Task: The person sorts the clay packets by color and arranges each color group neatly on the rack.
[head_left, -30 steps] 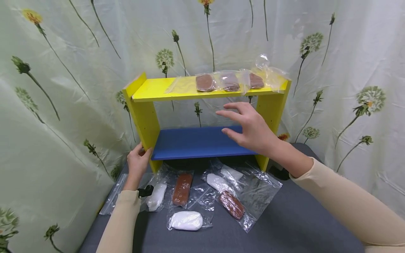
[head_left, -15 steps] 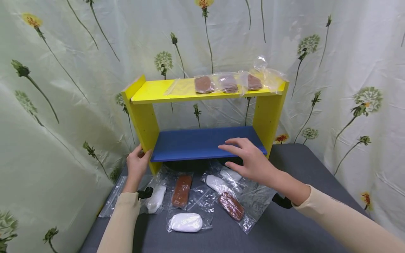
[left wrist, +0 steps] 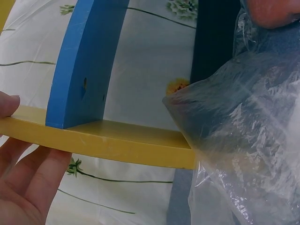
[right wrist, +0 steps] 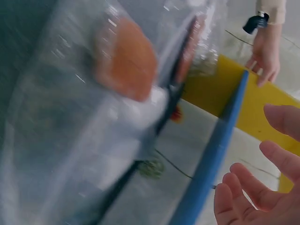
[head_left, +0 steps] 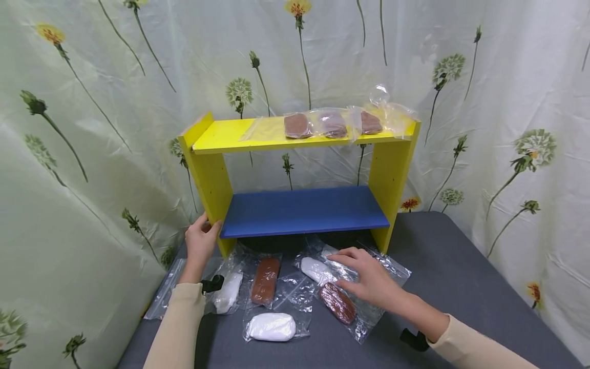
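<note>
My left hand (head_left: 201, 246) grips the yellow left side panel (left wrist: 117, 147) of a small shelf unit, thumb on one side and fingers on the other in the left wrist view. Over the bags at front right hovers my right hand (head_left: 369, 274), fingers parted and loosely bent, with nothing in it. Beneath and beside it lie a clear zip bag with a reddish-brown slab (head_left: 338, 302) and white pieces (head_left: 317, 270) in clear plastic, one partly hidden by the fingers. Whether the fingertips touch the plastic, I cannot tell.
Several bagged brown slabs (head_left: 298, 125) lie on the yellow top shelf (head_left: 226, 132). Below it runs a blue shelf (head_left: 299, 210). On the dark table (head_left: 428, 266) lie another brown slab (head_left: 266, 280) and a white piece (head_left: 271, 326), both bagged. A floral curtain (head_left: 115, 179) hangs behind.
My right hand has come down from in front of the upper opening, past the blue shelf, to the bags on the table. The left hand stays on the side panel.
</note>
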Available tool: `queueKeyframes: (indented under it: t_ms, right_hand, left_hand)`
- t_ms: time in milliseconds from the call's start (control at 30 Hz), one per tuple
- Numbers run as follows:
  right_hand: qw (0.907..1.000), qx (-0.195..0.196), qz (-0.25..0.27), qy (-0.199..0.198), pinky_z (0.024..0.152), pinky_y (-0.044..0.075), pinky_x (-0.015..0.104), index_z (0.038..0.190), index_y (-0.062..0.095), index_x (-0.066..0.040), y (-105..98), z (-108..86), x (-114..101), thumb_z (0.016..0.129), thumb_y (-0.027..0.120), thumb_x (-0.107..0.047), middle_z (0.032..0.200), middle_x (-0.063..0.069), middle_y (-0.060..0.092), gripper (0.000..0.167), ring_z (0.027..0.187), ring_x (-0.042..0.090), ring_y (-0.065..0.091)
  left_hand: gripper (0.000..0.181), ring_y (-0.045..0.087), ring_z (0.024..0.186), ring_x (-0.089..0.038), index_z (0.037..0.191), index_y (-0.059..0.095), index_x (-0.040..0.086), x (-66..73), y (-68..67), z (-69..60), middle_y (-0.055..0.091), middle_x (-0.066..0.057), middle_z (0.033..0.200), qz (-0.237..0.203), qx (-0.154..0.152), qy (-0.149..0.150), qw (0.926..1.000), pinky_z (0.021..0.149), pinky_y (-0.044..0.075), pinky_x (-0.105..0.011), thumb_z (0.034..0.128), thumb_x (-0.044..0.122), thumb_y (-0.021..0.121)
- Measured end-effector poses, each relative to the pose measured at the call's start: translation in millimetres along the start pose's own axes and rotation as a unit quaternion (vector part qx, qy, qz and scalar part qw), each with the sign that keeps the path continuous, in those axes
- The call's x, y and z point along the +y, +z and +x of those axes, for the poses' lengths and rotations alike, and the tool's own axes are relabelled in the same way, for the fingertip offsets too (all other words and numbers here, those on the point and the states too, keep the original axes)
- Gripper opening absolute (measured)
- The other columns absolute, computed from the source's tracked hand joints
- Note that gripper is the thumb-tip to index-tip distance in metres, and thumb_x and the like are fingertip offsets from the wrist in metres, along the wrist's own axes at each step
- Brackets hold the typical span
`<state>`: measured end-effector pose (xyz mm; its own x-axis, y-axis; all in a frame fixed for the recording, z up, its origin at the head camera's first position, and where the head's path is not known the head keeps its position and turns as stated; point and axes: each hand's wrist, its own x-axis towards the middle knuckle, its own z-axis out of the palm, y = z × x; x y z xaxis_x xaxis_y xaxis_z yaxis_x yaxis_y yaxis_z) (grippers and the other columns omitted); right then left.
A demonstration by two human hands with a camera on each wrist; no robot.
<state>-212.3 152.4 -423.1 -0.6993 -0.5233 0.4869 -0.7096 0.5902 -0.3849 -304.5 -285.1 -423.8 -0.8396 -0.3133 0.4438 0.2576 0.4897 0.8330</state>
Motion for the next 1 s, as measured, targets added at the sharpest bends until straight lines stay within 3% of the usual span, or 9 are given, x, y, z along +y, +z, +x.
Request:
queueKeyframes:
  t_ms: [267,533,667,767,867,933,1000]
  right_hand:
    - [0.9965,-0.025,0.035,0.071,0.082,0.052,0.041,0.135,0.066,-0.026,26,-27.0,11,0.08,0.086,-0.02,0.117,-0.008,0.061,0.059,0.108,0.016,0.057]
    - [0.9906,-0.054,0.058,0.112,0.074,0.048,0.037,0.133,0.067,-0.024,43,-43.1,19,0.08,0.086,-0.018,0.115,-0.001,0.062,0.057,0.101,0.022,0.059]
    - [0.9877,-0.064,0.071,0.124,0.072,0.047,0.037,0.132,0.068,-0.026,50,-46.8,21,0.078,0.087,-0.021,0.113,-0.001,0.062,0.057,0.098,0.022,0.058]
    - [0.9874,-0.068,0.069,0.125,0.069,0.045,0.032,0.131,0.069,-0.027,53,-47.0,22,0.076,0.089,-0.024,0.107,-0.003,0.062,0.059,0.089,0.018,0.056]
    - [0.9863,-0.075,0.065,0.132,0.064,0.042,0.028,0.131,0.07,-0.028,55,-46.0,22,0.073,0.091,-0.024,0.098,-0.004,0.059,0.061,0.081,0.016,0.052]
    - [0.9849,-0.084,0.061,0.139,0.061,0.04,0.027,0.131,0.07,-0.028,56,-44.9,22,0.072,0.092,-0.023,0.094,-0.004,0.057,0.062,0.078,0.015,0.05]
    - [0.9835,-0.092,0.063,0.143,0.06,0.04,0.027,0.131,0.07,-0.028,57,-44.2,22,0.072,0.092,-0.021,0.092,-0.003,0.054,0.064,0.078,0.015,0.05]
  left_hand:
    - [0.045,0.067,0.108,-0.031,0.142,0.061,0.022,-0.2,-0.3,-1.3,0.065,-0.013,0.127,-0.006,-0.001,-0.001,1.0,0.088,0.054,-0.052,0.0976,0.026,0.068]
    - [0.045,0.068,0.108,-0.031,0.142,0.061,0.023,-2.2,-0.6,-2.3,0.066,-0.014,0.125,-0.001,-0.001,-0.006,1.0,0.087,0.055,-0.053,0.0973,0.026,0.069]
    - [0.045,0.068,0.107,-0.03,0.142,0.061,0.024,-2.9,-0.6,-2.0,0.066,-0.013,0.124,0.003,0.0,-0.008,1.0,0.086,0.055,-0.051,0.0971,0.026,0.069]
    - [0.045,0.068,0.106,-0.029,0.141,0.062,0.025,-2.5,-0.8,-1.5,0.067,-0.012,0.124,0.006,0.002,-0.003,1.0,0.081,0.057,-0.038,0.0968,0.027,0.07]
    - [0.044,0.069,0.105,-0.029,0.14,0.063,0.025,-2.0,-0.4,-0.7,0.067,-0.012,0.123,0.008,0.004,0.004,1.0,0.08,0.057,-0.036,0.0966,0.028,0.07]
    - [0.044,0.069,0.105,-0.029,0.14,0.063,0.025,-1.6,-0.2,-0.3,0.067,-0.012,0.123,0.007,0.004,0.006,0.9999,0.08,0.057,-0.037,0.0966,0.028,0.07]
    - [0.044,0.068,0.106,-0.029,0.14,0.062,0.025,-1.2,-0.1,0.1,0.066,-0.012,0.123,0.008,0.005,0.005,0.9999,0.082,0.056,-0.046,0.0967,0.028,0.07]
